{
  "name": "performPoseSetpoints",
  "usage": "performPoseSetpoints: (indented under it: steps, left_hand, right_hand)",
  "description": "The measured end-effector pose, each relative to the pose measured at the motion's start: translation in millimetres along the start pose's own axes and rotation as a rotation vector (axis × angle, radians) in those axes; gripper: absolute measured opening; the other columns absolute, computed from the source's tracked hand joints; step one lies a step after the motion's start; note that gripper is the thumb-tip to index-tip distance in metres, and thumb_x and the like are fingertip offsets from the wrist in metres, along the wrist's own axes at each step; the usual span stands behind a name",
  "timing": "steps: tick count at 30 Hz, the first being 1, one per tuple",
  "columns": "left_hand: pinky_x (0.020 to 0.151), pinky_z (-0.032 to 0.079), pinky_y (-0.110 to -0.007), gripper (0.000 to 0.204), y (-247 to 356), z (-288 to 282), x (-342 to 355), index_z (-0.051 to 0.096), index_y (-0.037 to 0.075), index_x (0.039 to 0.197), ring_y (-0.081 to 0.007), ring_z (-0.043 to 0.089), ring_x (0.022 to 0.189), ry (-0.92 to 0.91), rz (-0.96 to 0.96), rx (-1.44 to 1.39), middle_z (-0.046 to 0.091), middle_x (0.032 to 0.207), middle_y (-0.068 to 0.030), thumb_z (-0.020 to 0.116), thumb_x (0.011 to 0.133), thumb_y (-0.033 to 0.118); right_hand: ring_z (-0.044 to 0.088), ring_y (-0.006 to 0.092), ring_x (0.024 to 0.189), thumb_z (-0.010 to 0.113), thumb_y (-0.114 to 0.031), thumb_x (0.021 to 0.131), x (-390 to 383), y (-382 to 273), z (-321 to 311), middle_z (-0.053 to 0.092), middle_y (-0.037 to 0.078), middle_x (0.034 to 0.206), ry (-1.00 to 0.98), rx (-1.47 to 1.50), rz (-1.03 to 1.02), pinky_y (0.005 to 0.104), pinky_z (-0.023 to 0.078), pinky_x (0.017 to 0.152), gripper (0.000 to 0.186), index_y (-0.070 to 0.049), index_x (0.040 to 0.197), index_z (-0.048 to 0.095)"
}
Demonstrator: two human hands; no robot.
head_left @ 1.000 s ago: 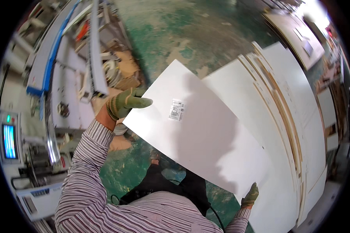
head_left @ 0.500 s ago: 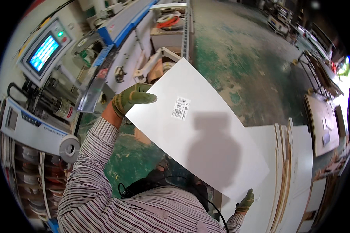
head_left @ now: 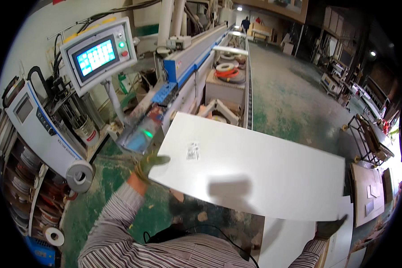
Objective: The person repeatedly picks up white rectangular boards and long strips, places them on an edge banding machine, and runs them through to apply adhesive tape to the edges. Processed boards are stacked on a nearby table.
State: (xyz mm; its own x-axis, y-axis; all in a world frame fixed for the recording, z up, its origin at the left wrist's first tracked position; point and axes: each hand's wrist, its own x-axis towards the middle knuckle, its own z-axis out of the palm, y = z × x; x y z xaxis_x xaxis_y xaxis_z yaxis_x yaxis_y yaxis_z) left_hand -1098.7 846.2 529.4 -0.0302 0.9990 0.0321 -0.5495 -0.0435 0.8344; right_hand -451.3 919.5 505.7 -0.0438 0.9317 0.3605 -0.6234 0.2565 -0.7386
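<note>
A large white rectangular panel (head_left: 272, 172) with a printed label (head_left: 193, 152) near its left end spans the space in front of me. My left hand (head_left: 151, 166), in a green work glove, grips its left end with the thumb lying on top; the fingers underneath are hidden. At the near right corner, my right hand (head_left: 330, 227), gloved too, holds the panel's edge, its palm mostly below the board. A dark shadow falls across the panel's middle. Beneath its right part lie more white panels (head_left: 283, 241).
A long machine with a blue rail (head_left: 196, 67) runs ahead on the left, beside a control screen (head_left: 96, 58) on an arm. Rolls of edge banding (head_left: 31, 183) fill a shelf at far left. A wheeled rack (head_left: 366, 138) and leaning boards (head_left: 368, 192) stand right.
The panel has turned from a steep diagonal to lie more crosswise. My right hand has moved right with its end, and my view has lifted toward the far room.
</note>
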Motion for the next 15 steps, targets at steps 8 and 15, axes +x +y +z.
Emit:
performPoseSetpoints:
  steps: [8,15]
  left_hand:
    - [0.107,0.046,-0.042,0.076,-26.5,-88.4,10.8,0.041,-0.001,0.151,-0.028,0.055,0.128,-0.106,0.031,-0.113,0.057,0.142,-0.015,0.073,0.085,0.018]
    - [0.108,0.045,-0.046,0.073,90.8,-182.4,66.4,0.038,0.004,0.154,-0.0362,0.057,0.128,-0.09,0.942,1.237,0.053,0.144,-0.0268,0.071,0.092,0.022]
  right_hand:
    - [0.057,0.0289,0.13,0.073,-0.024,0.089,-0.5,231.9,170.2,0.057,0.02,0.141,0.001,-0.814,-0.622,0.0432,0.051,0.105,0.057,-0.004,0.139,0.056]
    - [0.071,0.0247,0.105,0.055,-0.01,0.1,-2.1,265.9,266.6,0.072,0.018,0.112,-0.142,-0.092,-0.015,0.0334,0.06,0.085,0.027,0.005,0.12,0.062]
